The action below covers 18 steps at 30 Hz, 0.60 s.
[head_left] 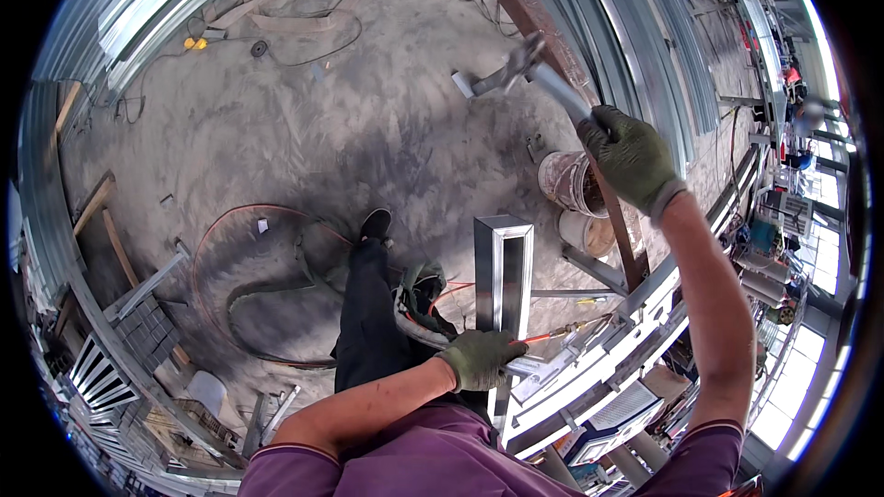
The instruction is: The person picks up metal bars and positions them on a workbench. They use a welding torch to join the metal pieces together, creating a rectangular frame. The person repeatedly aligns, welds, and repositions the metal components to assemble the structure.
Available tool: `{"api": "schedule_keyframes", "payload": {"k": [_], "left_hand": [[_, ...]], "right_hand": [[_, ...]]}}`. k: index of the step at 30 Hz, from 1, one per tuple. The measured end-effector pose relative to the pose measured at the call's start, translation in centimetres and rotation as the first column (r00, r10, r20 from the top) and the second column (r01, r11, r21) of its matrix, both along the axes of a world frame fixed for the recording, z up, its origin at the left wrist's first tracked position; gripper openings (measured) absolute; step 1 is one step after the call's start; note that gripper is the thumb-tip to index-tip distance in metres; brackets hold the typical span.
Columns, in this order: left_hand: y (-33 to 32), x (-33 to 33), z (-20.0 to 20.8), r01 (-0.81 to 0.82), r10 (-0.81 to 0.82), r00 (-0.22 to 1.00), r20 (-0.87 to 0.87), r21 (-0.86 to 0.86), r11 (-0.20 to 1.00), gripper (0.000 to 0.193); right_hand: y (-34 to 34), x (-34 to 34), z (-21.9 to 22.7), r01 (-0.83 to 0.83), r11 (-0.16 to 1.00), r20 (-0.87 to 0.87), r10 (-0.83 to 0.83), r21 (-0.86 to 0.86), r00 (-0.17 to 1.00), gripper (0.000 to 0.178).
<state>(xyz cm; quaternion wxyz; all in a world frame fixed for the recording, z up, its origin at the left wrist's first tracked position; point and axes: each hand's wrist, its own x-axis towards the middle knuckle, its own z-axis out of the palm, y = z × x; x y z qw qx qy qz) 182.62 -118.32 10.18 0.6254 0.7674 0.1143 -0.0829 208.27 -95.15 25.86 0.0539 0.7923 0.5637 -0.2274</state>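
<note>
My right hand [633, 156], in a green work glove, is raised at the right, closed round the grey handle of a hammer [558, 90]. The hammer's head is blurred and hangs over the floor. My left hand [481, 361], also gloved, is closed at the narrow rectangular metal frame [503, 267] standing in front of me; its fingertips are partly hidden. Right beside those fingers, a thin orange rod or hose end [543, 337] with brass-coloured fittings reaches toward a pale metal bench [599, 359]. I cannot tell whether the fingers touch it.
Two dirty buckets [566, 179] stand beside a long rusty steel beam [543, 23]. Long metal profiles [635, 37] lie beyond it. An orange hose [204, 239] loops over the concrete floor [304, 129] by my foot. Metal sheets [138, 9] and wooden strips [120, 244] lie at the left.
</note>
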Motion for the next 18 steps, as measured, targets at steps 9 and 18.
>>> {"api": "schedule_keyframes", "payload": {"k": [9,18], "left_hand": [[0.2,-0.1,0.0,0.061,-0.061,0.998,-0.024,0.009,0.998,0.061],[0.1,-0.4,0.5,0.056,-0.056,0.998,-0.041,-0.017,0.998,0.059]], "right_hand": [[0.9,-1.0,-1.0,-0.157,0.835,0.031,0.203,-0.527,0.979,0.039],[-1.9,-2.5,-4.2,-0.254,0.728,-0.003,0.327,-0.636,0.945,0.036]]}}
